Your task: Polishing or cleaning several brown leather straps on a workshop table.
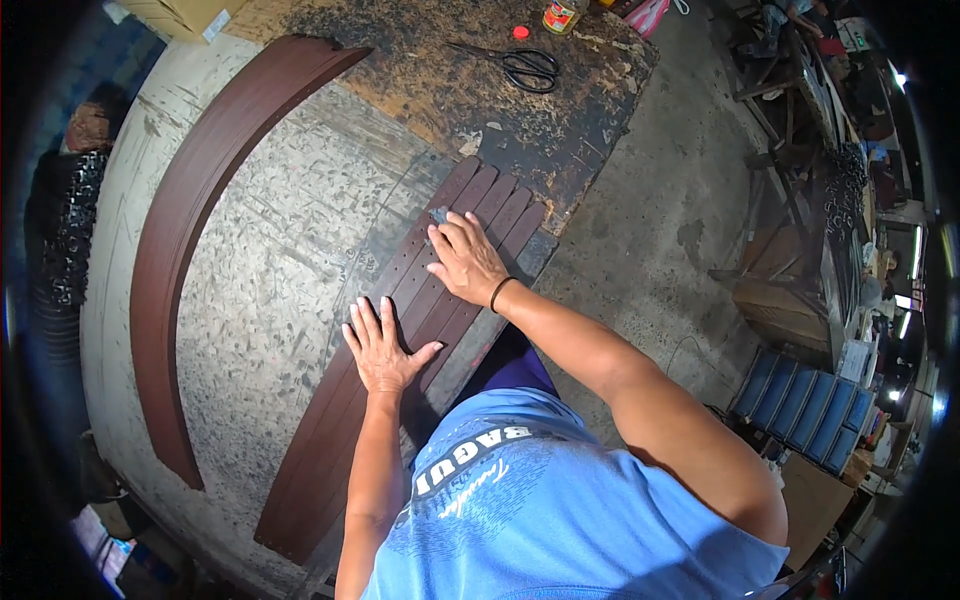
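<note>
Brown belt strips [318, 452], slanting lower left to upper centre, are being pressed by the splayed, empty left hand [384, 352]; nearer their rounded ends, a grey scrap [438, 214] is being touched by the curled right hand [466, 262], grip unclear.

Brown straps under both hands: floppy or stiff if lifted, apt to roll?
Probably bendable rather than rigid: the straps look long and thin. Rolling seems unlikely, since they lie flat. They may slide apart if pushed, as gaps show between their rounded ends.
</note>
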The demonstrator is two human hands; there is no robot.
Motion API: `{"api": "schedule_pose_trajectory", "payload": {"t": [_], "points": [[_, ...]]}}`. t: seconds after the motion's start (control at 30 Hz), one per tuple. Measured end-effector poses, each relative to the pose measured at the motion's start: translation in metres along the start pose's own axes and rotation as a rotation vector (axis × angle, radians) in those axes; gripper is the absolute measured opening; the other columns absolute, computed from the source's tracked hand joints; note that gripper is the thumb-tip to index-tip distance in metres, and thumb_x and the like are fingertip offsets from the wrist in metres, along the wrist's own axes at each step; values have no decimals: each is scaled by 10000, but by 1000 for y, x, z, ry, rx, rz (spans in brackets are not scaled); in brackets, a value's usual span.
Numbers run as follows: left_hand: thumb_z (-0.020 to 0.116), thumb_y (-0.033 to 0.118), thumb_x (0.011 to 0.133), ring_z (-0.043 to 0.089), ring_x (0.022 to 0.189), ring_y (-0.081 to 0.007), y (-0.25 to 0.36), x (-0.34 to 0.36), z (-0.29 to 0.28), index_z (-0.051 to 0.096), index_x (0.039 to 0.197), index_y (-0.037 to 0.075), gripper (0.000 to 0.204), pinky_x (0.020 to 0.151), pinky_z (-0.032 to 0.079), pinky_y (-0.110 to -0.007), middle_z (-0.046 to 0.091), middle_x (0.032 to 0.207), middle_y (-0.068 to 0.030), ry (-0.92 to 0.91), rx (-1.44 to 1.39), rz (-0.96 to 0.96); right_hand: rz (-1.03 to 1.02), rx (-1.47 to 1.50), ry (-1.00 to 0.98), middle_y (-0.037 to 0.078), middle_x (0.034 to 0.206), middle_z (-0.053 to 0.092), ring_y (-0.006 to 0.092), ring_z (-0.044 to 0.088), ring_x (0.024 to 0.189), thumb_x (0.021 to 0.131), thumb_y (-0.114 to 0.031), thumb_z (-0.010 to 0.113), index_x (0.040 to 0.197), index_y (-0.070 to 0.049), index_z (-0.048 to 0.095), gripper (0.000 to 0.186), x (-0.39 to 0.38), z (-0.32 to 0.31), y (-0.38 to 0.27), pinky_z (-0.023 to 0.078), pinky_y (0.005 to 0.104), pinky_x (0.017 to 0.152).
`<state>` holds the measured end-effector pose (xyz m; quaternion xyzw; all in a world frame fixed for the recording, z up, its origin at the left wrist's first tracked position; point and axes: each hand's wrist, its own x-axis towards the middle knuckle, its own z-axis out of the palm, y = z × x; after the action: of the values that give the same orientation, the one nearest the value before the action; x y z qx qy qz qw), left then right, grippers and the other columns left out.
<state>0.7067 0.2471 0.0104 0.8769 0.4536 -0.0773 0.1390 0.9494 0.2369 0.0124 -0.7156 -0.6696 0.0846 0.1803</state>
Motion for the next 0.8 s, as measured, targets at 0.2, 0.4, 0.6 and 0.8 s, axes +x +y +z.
{"api": "schedule_pose_trajectory", "payload": {"t": [0.2, 0.4, 0.6, 0.8], "points": [[629, 809, 648, 155, 1468, -427, -11, -15, -15, 295, 1520, 77, 1187, 1166, 110, -575, 194, 1574, -273, 86, -71, -18, 76, -89, -13, 227, 1550, 287, 395, 226, 1456, 949, -400, 539, 1443, 31, 377, 676, 17, 2, 34, 174, 539, 1180], [558, 803, 720, 189, 1457, -415, -2, -14, -4, 320, 1508, 128, 1065, 1139, 125, -629, 233, 1572, -215, 169, -112, 13, 63, -269, -217, 236, 1568, 257, 417, 198, 1464, 916, -450, 567, 1484, 14, 324, 773, -17, -7, -12, 148, 562, 1177], [659, 250, 886, 312, 1412, -422, 39, -134, 18, 536, 1286, 52, 463, 1158, 263, -541, 341, 1503, -249, 375, -514, 6, -76, -252, 103, 253, 1582, 204, 410, 181, 1469, 979, -510, 462, 1519, 17, 226, 790, -25, 36, 30, 168, 508, 1183], [624, 338, 933, 588, 699, -384, 4, -322, 54, 579, 729, 10, 389, 631, 465, -456, 573, 730, -169, 301, -708, -733, -31, -401, 14, 235, 1586, 210, 384, 200, 1469, 995, -528, 419, 1521, 8, 227, 775, -11, 50, 45, 180, 501, 1180]]}}
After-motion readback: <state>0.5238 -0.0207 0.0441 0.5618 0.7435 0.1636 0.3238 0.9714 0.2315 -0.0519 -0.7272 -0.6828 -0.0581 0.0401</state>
